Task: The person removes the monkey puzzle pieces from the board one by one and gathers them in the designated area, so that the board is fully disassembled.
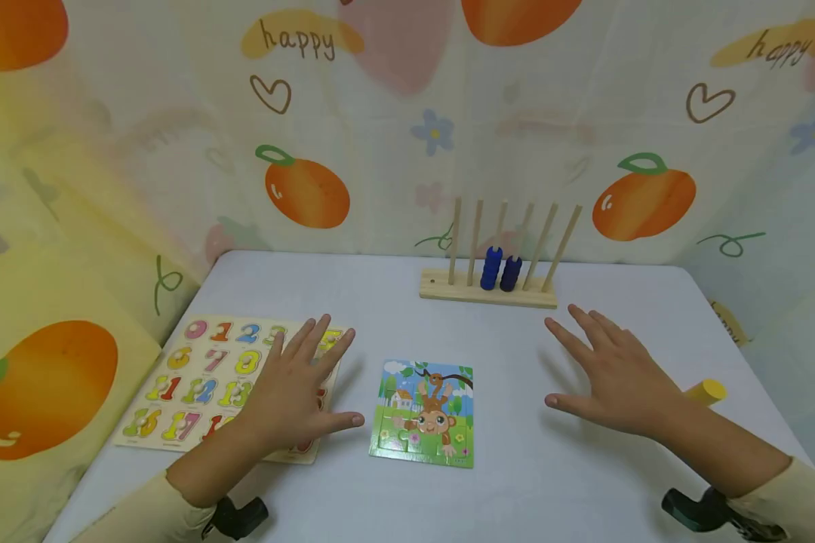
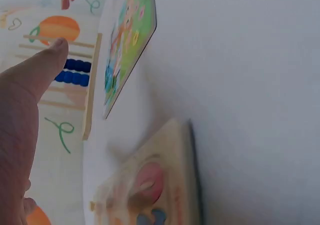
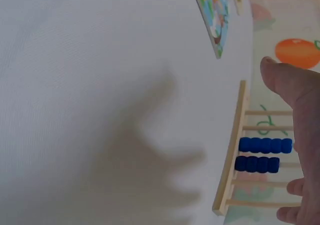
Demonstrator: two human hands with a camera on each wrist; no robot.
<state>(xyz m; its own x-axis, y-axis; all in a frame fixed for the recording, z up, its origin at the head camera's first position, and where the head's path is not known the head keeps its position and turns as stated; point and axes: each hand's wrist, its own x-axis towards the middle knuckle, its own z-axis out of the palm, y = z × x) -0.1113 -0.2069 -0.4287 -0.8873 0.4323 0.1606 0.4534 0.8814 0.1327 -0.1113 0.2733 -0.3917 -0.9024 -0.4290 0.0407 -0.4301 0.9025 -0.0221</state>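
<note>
The backdrop [image 1: 380, 128] reads "happy" repeatedly; the number board [image 1: 197, 373] includes 0, 1, 7, 11.

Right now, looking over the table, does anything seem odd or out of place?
The wooden peg rack at the back has a dark spot near its left end, apparently a hole without a peg, so one may be missing. Nothing looks spilled.

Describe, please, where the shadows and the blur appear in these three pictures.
Head view: soft shadows on the table beside the left hand and right hand; the monkey puzzle looks fairly crisp. Left wrist: the number board is blurred. Right wrist: a broad, soft-edged, hand-shaped shadow lies on the table.
</note>
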